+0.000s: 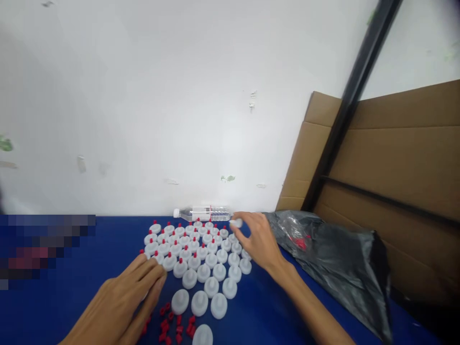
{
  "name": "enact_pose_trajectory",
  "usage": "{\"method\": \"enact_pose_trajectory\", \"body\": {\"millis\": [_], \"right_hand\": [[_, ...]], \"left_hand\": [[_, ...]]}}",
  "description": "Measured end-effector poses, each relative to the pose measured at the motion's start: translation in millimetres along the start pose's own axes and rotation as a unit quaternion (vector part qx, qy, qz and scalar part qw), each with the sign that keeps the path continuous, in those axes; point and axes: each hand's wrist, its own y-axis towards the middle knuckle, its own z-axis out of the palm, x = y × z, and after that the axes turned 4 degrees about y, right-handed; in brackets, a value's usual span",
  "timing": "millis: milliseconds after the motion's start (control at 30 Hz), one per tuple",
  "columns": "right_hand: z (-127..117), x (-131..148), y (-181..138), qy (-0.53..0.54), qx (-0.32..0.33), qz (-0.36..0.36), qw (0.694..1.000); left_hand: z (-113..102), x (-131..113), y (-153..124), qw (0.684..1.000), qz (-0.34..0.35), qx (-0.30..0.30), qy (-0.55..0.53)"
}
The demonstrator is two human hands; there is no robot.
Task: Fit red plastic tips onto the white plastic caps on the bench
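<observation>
Many white round caps with short spouts (203,273) stand in a cluster on the blue table. Those at the back and left carry small red tips (194,255); the nearer and right-hand ones are bare. My right hand (260,239) reaches over the right back edge of the cluster, thumb and fingers pinching one white cap (236,223). At the cluster's left front, my left hand (125,292) is closed with its fingers curled down. A sliver of white shows beneath those fingers, but what it is stays hidden. Loose red tips (179,329) lie right of my left hand.
A clear plastic bottle (203,213) lies on its side against the white wall. On the right, a black plastic bag (334,268) bears a clear bag with red pieces (297,237). Cardboard (402,163) and a black metal post (345,110) stand behind it.
</observation>
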Motion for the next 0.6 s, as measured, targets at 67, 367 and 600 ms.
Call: {"method": "enact_pose_trajectory", "body": {"millis": [67, 367, 600], "right_hand": [[-0.2, -7.4, 0.2, 0.001, 0.002, 0.02, 1.0], [10.0, -44.9, -3.5, -0.043, 0.076, 0.105, 0.991], [18.9, -65.8, -13.9, -0.044, 0.146, 0.177, 0.972]], "left_hand": [[-1.2, -2.6, 4.2, 0.998, -0.007, 0.058, 0.004], [-0.9, -4.2, 2.0, 0.975, -0.077, 0.208, 0.002], [-2.1, -6.0, 0.7, 0.969, -0.075, 0.235, -0.021]]}}
